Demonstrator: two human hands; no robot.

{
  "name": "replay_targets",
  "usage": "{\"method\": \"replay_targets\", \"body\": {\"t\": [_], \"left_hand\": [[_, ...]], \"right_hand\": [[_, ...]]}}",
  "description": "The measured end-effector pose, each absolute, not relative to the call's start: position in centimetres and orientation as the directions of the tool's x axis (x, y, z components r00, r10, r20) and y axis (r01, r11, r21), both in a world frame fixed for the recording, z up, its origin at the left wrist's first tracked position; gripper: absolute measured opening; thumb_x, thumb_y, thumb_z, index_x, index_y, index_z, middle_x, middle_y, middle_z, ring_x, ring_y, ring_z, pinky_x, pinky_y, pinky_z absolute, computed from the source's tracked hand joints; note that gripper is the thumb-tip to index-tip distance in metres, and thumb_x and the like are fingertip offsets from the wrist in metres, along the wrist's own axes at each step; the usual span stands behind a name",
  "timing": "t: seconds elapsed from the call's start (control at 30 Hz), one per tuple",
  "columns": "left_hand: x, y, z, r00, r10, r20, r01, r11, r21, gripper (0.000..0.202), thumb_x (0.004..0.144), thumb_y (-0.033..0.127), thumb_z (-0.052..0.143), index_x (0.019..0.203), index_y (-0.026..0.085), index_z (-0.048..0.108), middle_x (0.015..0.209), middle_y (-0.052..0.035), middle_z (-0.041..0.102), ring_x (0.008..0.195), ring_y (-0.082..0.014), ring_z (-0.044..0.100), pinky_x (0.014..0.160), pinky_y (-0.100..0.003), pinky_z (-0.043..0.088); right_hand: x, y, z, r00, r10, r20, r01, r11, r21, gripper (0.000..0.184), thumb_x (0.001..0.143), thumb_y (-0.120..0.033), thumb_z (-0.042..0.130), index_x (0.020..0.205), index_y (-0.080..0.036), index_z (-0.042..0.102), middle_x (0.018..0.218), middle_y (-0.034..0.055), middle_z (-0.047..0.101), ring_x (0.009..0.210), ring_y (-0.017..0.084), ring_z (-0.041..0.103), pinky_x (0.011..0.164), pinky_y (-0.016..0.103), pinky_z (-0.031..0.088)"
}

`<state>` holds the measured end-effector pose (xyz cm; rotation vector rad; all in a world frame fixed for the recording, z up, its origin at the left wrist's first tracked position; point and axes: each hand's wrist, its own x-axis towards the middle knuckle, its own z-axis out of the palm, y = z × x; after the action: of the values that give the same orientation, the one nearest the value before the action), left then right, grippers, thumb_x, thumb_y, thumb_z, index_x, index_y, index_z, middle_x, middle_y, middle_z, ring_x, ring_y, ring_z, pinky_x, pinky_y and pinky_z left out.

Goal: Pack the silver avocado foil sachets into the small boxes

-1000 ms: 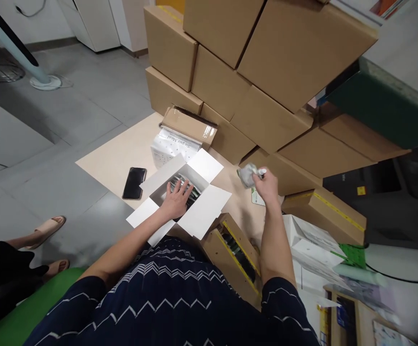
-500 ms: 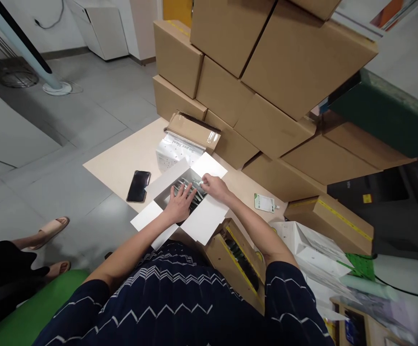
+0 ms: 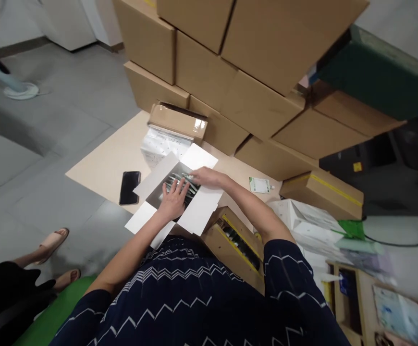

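An open white carton (image 3: 202, 211) with its flaps spread stands at the near side of the table. Inside it, several thin white-and-green pouches (image 3: 191, 191) are packed on edge. My left hand (image 3: 173, 203) has its fingers spread and rests on the pouches from the near left. At the carton's far right side, my right hand (image 3: 206, 177) reaches over the rim with its fingers bent down by the pouches' ends. Its fingertips are partly hidden, and I cannot make out whether a pouch is between them.
A black phone (image 3: 129, 188) lies left of the carton. Behind it are a silvery printed pack (image 3: 162, 145) and a small brown box (image 3: 178, 120). Stacked cardboard boxes (image 3: 209, 72) wall the far side. One pouch (image 3: 260, 185) lies to the right. A person's sandalled foot (image 3: 52, 244) shows at left.
The view has turned, so the scene sits further left and higher. My left hand stays spread on the pouches; my right hand has reached slightly further into the carton, its fingers now lower.
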<state>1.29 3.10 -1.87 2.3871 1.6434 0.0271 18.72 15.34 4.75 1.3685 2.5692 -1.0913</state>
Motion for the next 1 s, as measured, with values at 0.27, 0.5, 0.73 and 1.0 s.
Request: {"method": "replay_targets", "body": {"t": [0.27,0.5,0.73,1.0], "left_hand": [[1.5,3.5,-2.1,0.374,0.918,-0.135,0.921,-0.35,0.173,0.082,0.083,0.018,0.043,0.162,0.02,0.02,0.169,-0.0107,0.016,0.155,-0.039,0.017,0.117,-0.075,0.017],[1.5,3.5,-2.2,0.372,0.916,-0.152,0.922,-0.346,0.175,0.084,0.083,0.018,0.045,0.162,0.022,0.016,0.17,-0.0109,0.015,0.155,-0.0391,0.016,0.117,-0.076,0.016],[1.6,3.5,-2.0,0.364,0.919,-0.153,0.926,-0.338,0.17,0.091,0.082,0.019,0.048,0.163,0.027,0.007,0.17,-0.0096,0.016,0.155,-0.0414,0.016,0.118,-0.075,0.014],[1.7,3.4,-1.8,0.367,0.916,-0.162,0.925,-0.342,0.165,0.09,0.083,0.019,0.048,0.163,0.025,0.008,0.169,-0.0111,0.017,0.155,-0.0405,0.017,0.118,-0.075,0.014]], "right_hand": [[36.9,19.4,0.7,0.433,0.895,-0.111,0.636,-0.39,-0.666,0.035,0.099,-0.036,0.045,0.111,-0.013,0.068,0.114,0.0136,0.071,0.095,0.017,0.068,0.08,0.026,0.053],[46.7,14.9,-6.8,0.602,0.655,-0.458,0.675,-0.723,-0.148,0.07,0.096,-0.049,0.051,0.157,-0.019,0.037,0.166,0.02,0.022,0.151,0.039,0.025,0.116,0.057,0.028],[43.4,13.2,-10.4,0.35,0.704,-0.619,0.871,-0.488,-0.063,0.069,0.094,-0.058,0.05,0.155,-0.027,0.04,0.167,0.0134,0.022,0.151,0.039,0.02,0.119,0.055,0.023],[41.4,14.1,-10.8,0.464,0.746,-0.477,0.785,-0.596,-0.168,0.076,0.077,-0.043,0.078,0.139,-0.009,0.049,0.144,0.0237,0.047,0.131,0.033,0.049,0.105,0.037,0.044]]}}
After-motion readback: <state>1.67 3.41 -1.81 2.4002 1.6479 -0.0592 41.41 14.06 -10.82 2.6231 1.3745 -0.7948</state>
